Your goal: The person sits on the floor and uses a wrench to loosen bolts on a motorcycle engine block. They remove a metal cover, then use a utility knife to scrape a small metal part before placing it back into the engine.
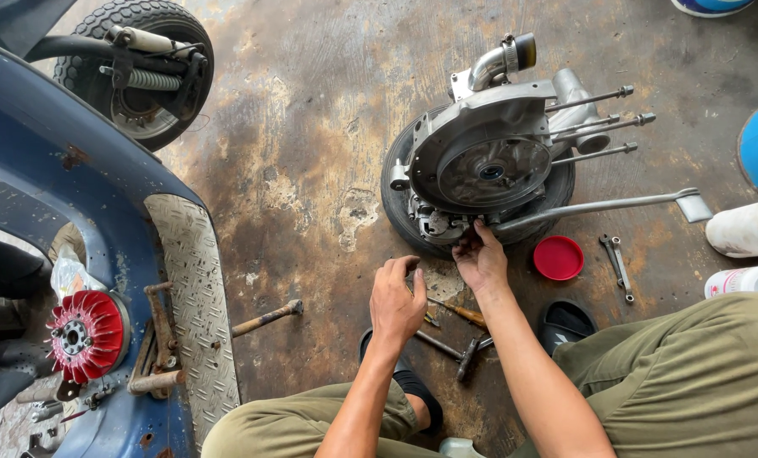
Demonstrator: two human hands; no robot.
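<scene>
**Hands at the engine on the floor**

At the far left sits a red fan (86,334) on the blue scooter frame (48,161). Its metal footplate (194,297) edges the stained floor (311,127). A front wheel (146,68) is up top. A hammer (267,318) lies just beside the footplate, with open floor above it.

The left hand (396,301) hovers over the floor, fingers curled in and holding nothing. Under it lie a screwdriver (464,314) and a T-wrench (451,348).

The right hand (481,259) touches the bottom edge of the engine (489,161). Its fingers pinch something small there; I cannot tell what. The engine lies on its tyre in the middle of the floor. A long lever (599,205) and four rods stick out to the right.

A red lid (559,258) sits near the tyre. A spanner (618,265) lies a bit farther right. A black sandal (564,324) is near the knee.
</scene>
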